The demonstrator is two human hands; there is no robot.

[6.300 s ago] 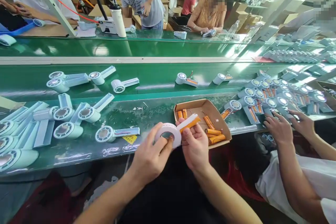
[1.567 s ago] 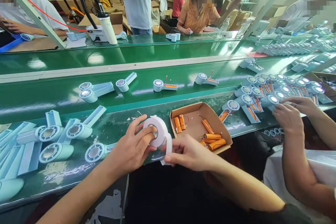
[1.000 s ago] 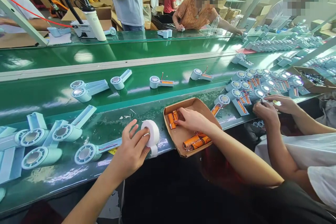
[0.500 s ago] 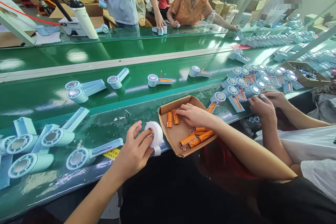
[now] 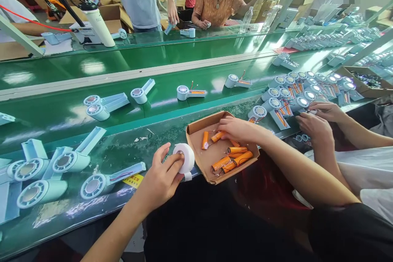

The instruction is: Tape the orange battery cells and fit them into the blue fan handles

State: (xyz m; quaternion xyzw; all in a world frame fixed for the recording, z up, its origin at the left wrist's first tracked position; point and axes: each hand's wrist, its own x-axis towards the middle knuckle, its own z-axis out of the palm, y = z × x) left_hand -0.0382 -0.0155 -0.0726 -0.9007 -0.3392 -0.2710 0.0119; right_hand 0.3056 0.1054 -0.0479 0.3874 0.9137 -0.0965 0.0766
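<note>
My left hand (image 5: 162, 178) holds a roll of white tape (image 5: 188, 158), with fingers in its core and a loose tape end hanging at the bottom. My right hand (image 5: 239, 129) reaches into a shallow cardboard box (image 5: 200, 159) and has its fingertips closed on an orange battery (image 5: 218, 136), lifted at a slant. Beside it stands another orange battery (image 5: 205, 140); several more lie toward the box's near right corner, some with dark wires. Left of the tape lies a light blue fan housing (image 5: 94, 186) with thin wires along its handle, next to a yellow label (image 5: 134, 180).
Several blue housings (image 5: 41, 194) crowd the bench at left. More housings (image 5: 183, 92) lie on the green belt (image 5: 147, 120) beyond. At right, a co-worker's hands (image 5: 317, 125) work beside a dense group of housings (image 5: 273, 104). Other people stand across the line.
My right fingers have shifted right in the box, and the battery at them is now tilted. The left hand still holds the tape. Across the line, a person's hand has lifted away from the bench.
</note>
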